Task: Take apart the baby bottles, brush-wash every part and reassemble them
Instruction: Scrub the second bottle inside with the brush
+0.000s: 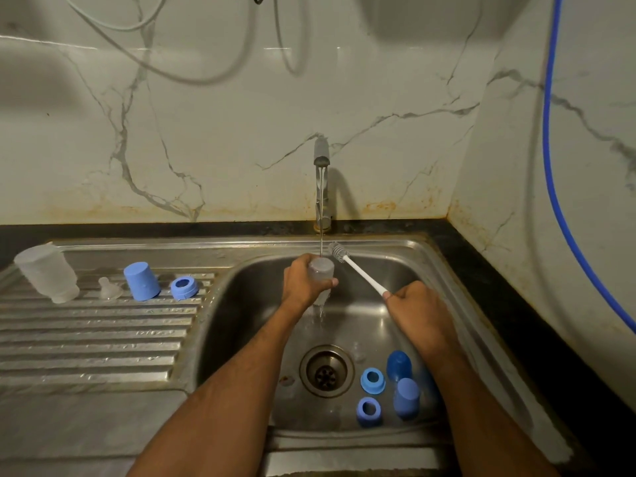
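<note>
My left hand (pixel 304 282) grips a clear bottle body (pixel 322 270) over the sink basin, right under the thin stream from the tap (pixel 321 156). Water spills down from the bottle's lower end. My right hand (pixel 414 301) grips the white handle of a bottle brush (pixel 358 270), whose bristle head points up and to the left, just right of the bottle. On the draining board stand another clear bottle body (pixel 46 273), a clear teat (pixel 107 288), a blue cap (pixel 141 281) and a blue collar ring (pixel 184 288).
In the steel sink (pixel 241 304), right of the drain (pixel 326 370), lie two blue collar rings (pixel 372 380) (pixel 369 410) and blue caps (pixel 399 365) (pixel 407 397). A blue hose (pixel 550 166) hangs down the right wall. Dark counter edges the sink at the back and right.
</note>
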